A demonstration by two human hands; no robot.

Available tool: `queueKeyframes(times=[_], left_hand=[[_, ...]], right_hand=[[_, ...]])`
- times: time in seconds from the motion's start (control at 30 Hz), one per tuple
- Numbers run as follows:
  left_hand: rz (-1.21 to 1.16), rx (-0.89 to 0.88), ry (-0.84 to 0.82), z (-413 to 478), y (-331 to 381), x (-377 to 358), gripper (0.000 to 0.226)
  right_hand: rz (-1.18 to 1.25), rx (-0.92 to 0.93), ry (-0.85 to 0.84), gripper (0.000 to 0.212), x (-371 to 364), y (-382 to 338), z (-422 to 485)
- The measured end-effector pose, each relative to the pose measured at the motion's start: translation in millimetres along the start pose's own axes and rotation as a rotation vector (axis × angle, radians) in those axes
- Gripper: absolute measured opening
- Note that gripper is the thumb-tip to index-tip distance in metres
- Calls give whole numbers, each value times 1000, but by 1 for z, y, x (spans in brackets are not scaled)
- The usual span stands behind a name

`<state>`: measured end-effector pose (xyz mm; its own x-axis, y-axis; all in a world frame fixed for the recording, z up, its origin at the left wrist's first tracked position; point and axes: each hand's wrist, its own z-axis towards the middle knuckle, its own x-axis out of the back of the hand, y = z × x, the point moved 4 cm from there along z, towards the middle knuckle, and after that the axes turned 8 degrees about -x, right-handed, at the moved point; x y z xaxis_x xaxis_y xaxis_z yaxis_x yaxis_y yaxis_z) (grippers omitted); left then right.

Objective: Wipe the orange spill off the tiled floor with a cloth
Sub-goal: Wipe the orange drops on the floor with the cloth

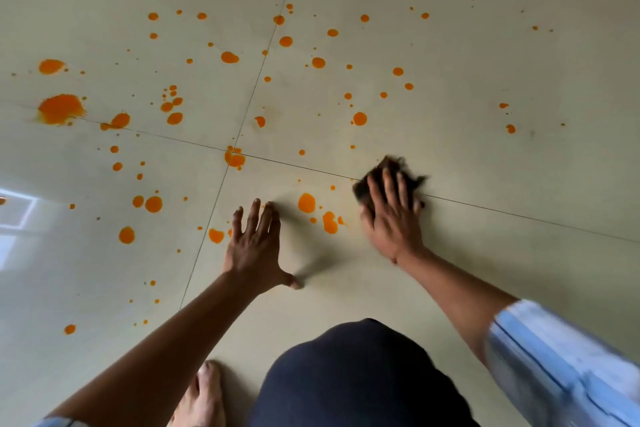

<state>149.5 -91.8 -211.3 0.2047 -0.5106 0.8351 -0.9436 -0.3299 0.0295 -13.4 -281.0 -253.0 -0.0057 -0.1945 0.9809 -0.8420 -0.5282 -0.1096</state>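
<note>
Orange spill drops lie scattered over the pale tiled floor (485, 149), with the biggest blotch (60, 108) at far left and two drops (307, 202) between my hands. My right hand (391, 215) presses a dark cloth (388, 170) flat on the floor with straight, spread fingers, over a grout line; the cloth is blurred by motion. My left hand (258, 246) rests flat on the floor with fingers spread, holding nothing, just left of the near drops.
Grout lines cross near a drop cluster (234, 158). My knee in dark fabric (360, 378) and a bare foot (202, 395) sit at the bottom. A window's reflection (17, 215) shines on the left tile. Floor right of the cloth shows few drops.
</note>
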Motion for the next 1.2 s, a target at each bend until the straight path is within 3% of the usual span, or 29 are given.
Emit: queueKeyframes(times=[0.07,0.13,0.23,0.33,0.43,0.53,0.63,0.7,0.8,0.87,1.0,1.2], left_hand=[[20,-28,12,0,-4,1,140],[29,-40,38,-2,-9,1,136],[24,-50,58,-10,-12,1,128],[5,-50,66,-13,-12,2,124],[19,-62,79,-11,-16,1,124],[29,-63,75,-13,-24,-2,125],[25,-68,57,-20,-28,-3,123],[21,-73,64,-19,-27,-3,123],[19,-68,64,-16,-27,-3,123],[9,-56,62,-16,-27,-4,123],[-38,-28,55,-15,-22,1,123],[-37,-35,100,-15,-23,-3,114]], right_hand=[[56,-52,10,66,0,-44,23],[20,140,10,65,-12,-87,-4],[-21,375,-57,63,-17,-58,-72],[-51,231,-17,65,-9,-18,-52],[14,75,11,65,-8,-79,-3],[-31,371,3,65,-23,-121,-40],[-73,542,-51,69,-15,-56,-86],[-87,440,-41,67,-10,-34,-65],[-30,178,-20,65,-9,-80,-14],[-26,243,16,65,-16,-101,-29],[-92,495,-37,69,-19,-48,-104],[-35,264,-4,63,-16,-103,-31]])
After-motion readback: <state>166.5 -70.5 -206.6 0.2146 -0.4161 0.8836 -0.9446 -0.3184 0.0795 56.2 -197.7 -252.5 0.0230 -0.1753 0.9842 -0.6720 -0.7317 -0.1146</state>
